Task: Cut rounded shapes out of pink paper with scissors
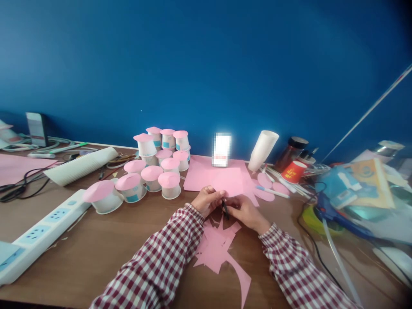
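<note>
My left hand (209, 201) is closed, thumb and fingers pinched at the lower edge of a piece of pink paper (229, 182). Close beside it, my right hand (249, 212) is closed around a small black tool (225, 210); its working end is hidden, so its exact kind is unclear. Pink paper scraps (214, 249) with jagged cut edges lie on the table below my hands. Behind them rests a larger pink sheet (196, 171). To the left stand several upturned paper cups (130, 193) topped with pink paper cones.
A phone (222, 150) with a blurred screen stands upright by the blue wall. Stacked white cups (264, 148) lean to its right, near a red cup (293, 171) and a dark jar (291, 152). A blue glue gun (341, 219) lies right; a power strip (45, 234) lies left.
</note>
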Demonstrator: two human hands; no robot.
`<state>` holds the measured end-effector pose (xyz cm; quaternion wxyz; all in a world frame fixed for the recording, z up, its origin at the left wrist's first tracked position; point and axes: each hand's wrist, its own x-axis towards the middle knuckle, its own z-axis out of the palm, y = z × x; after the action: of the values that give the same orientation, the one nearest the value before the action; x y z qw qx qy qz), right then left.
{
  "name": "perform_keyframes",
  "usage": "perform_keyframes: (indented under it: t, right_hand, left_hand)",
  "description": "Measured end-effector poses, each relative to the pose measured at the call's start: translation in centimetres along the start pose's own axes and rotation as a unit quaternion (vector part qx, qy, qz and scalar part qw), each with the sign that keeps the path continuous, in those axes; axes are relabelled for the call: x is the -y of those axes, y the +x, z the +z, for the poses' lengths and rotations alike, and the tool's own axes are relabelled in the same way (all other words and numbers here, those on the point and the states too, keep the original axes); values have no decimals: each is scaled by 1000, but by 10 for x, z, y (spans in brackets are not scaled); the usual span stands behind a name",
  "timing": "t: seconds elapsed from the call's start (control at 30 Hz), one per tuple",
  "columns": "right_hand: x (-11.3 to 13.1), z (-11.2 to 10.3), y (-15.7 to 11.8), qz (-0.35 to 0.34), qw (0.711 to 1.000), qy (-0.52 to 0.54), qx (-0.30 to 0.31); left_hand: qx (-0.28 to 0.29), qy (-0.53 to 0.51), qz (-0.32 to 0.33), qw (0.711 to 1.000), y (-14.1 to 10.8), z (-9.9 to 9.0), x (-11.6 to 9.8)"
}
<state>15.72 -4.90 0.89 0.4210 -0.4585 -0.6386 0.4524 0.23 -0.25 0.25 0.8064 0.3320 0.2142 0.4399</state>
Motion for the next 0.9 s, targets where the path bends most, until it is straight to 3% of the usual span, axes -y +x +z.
perform_keyframes:
  t: [0.13, 0.3, 0.47, 0.63, 0.73, 0.9]
  right_hand:
    - [8, 0, -1, -4, 998, -39, 39]
    - [4, 6, 0, -10, 999, -1, 30]
    - [-9, 6, 3, 2, 996, 59, -65]
    - [-13, -1, 6, 1, 982, 66, -179]
    - [-15, -2, 7, -9, 980, 60, -189]
    - [-17, 0, 6, -41, 987, 25, -154]
  left_hand:
    - [-10, 6, -4, 1000, -1, 1, 1]
    - [1, -5, 3, 1000, 1, 0, 4]
    - [-9, -22, 24, 999, 2, 2, 2]
    - [-91, -50, 46, 993, 7, 0, 3]
    - [-126, -46, 48, 990, 9, -2, 4]
    - [-122, -40, 52, 990, 9, -2, 5]
